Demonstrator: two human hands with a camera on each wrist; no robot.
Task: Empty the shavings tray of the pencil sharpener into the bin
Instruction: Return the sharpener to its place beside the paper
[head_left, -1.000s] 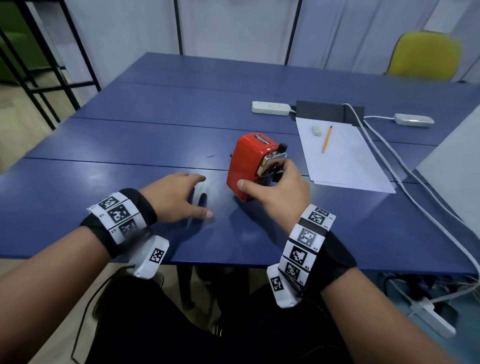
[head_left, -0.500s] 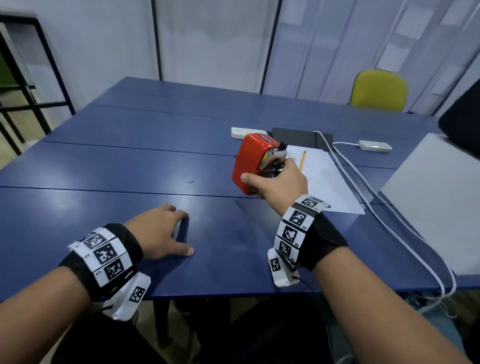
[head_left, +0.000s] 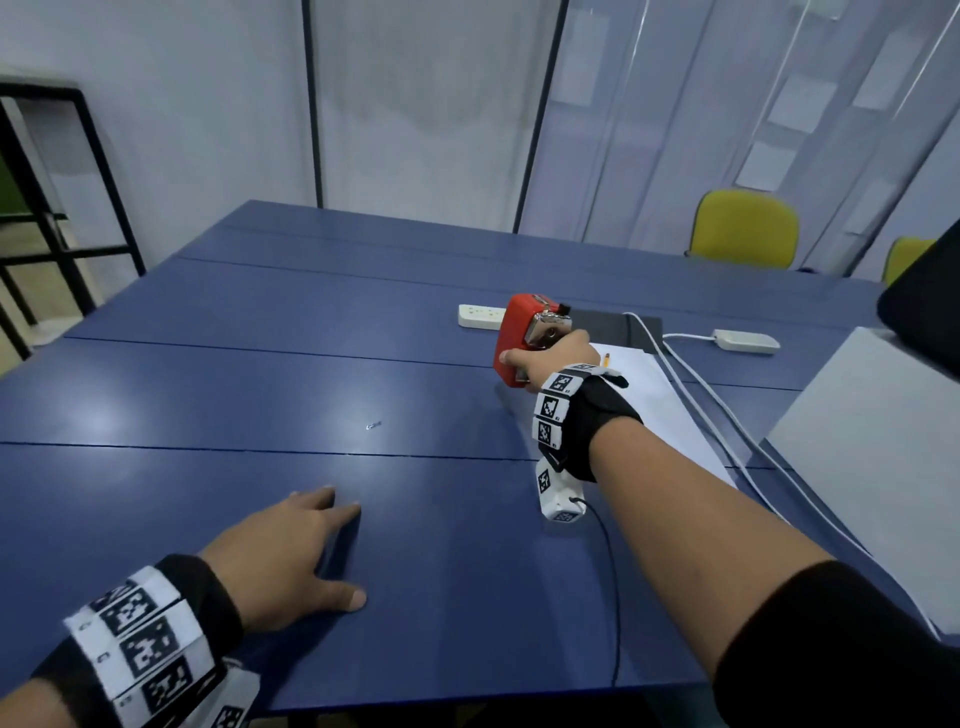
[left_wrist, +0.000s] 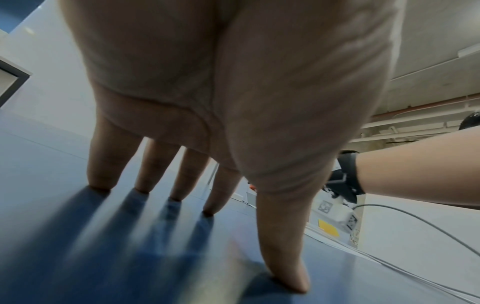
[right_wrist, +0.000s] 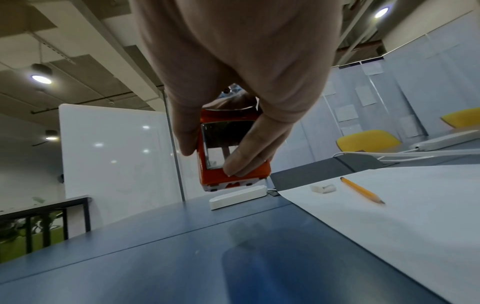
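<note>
My right hand (head_left: 545, 358) grips a red pencil sharpener (head_left: 514, 332) and holds it in the air above the blue table (head_left: 260, 374), well out in front of me. In the right wrist view the sharpener (right_wrist: 215, 176) hangs clear of the tabletop, thumb and fingers wrapped round its sides. Its clear shavings tray (right_wrist: 223, 142) sits in the body, facing the wrist camera. My left hand (head_left: 296, 551) rests flat on the table near the front edge, fingers spread and holding nothing; the left wrist view shows its fingertips (left_wrist: 100, 185) touching the blue surface. No bin is in view.
A white sheet of paper (head_left: 665, 405) with a yellow pencil (right_wrist: 362, 190) and a white eraser (right_wrist: 323, 188) lies right of the sharpener. A white power strip (head_left: 480, 316), white cables (head_left: 727, 415) and a white board (head_left: 872, 467) occupy the right side. Yellow chairs (head_left: 743, 228) stand behind.
My right hand has lifted the sharpener off the table and carried it up and away from me. The left hand stays flat on the table. My head has tilted up.
</note>
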